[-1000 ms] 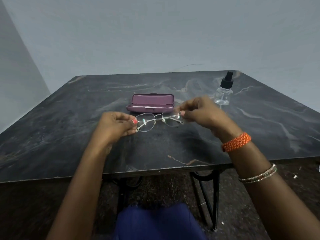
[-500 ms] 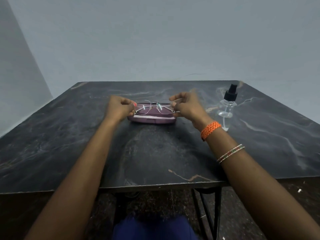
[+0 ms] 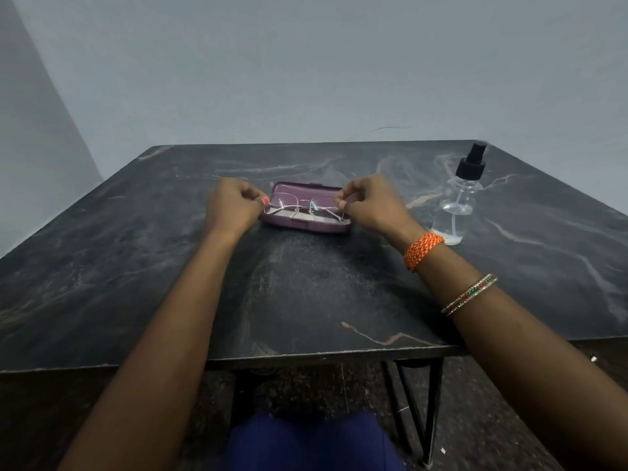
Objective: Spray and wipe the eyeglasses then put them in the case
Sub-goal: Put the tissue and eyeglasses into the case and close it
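Observation:
Thin wire-rimmed eyeglasses (image 3: 303, 206) are held just over the open purple case (image 3: 307, 226) in the middle of the dark marble table (image 3: 136, 266). My left hand (image 3: 234, 207) pinches the left end of the frame and my right hand (image 3: 370, 205) pinches the right end. The temples look folded behind the lenses. A pale cloth lies inside the case under the glasses. Whether the glasses touch the case I cannot tell.
A clear spray bottle (image 3: 457, 205) with a black pump stands to the right of the case, close to my right wrist. The table's near edge (image 3: 306, 355) runs across the lower view, with black metal legs (image 3: 424, 402) below. A grey wall stands behind.
Both hands have carried the eyeglasses forward from the near middle of the table to the open case and have lowered them slightly over it.

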